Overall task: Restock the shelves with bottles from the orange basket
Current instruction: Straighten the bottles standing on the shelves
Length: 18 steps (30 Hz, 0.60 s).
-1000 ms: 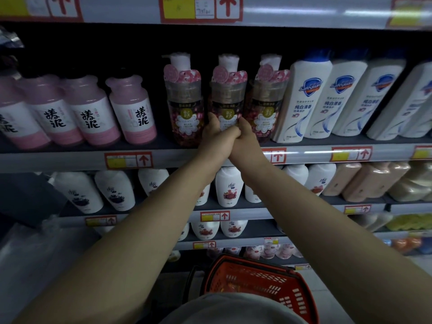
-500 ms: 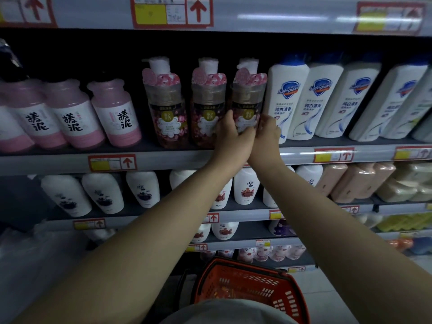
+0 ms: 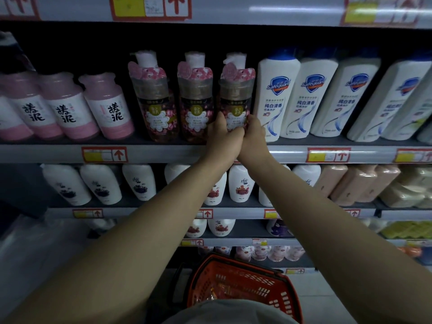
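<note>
Left hand, right hand: both clasped round lower body of floral pump bottle, one per side, equally near. Bottle upright at front edge of shelf, long axis vertical, just beside Safeguard bottle. Orange basket well below.

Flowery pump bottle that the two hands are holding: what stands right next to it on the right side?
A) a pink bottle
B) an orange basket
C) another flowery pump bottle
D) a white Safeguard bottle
D: the flowery pump bottle, held by the left hand and the right hand, is the rightmost of its kind, and a white Safeguard bottle stands directly beside it on the right.
</note>
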Motion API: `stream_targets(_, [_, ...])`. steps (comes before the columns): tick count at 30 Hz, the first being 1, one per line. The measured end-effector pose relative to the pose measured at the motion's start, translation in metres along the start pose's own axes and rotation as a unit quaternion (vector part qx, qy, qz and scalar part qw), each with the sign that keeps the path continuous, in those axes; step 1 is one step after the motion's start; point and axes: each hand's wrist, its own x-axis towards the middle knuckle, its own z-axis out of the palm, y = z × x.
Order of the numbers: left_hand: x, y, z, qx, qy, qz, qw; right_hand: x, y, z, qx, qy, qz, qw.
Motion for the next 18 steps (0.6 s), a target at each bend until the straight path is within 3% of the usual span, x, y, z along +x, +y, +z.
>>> stream_targets(14, [-0.007,0.011,-0.016,-0.005,-0.054,-0.011,0.998,-0.008,-0.01,0.009,0.009,0.007,0.029,1.0])
stream_targets(18, [-0.022,0.022,-0.014,-0.016,-0.018,0.001,1.0,-0.014,-0.015,0.012,0.024,0.009,0.035,0.999])
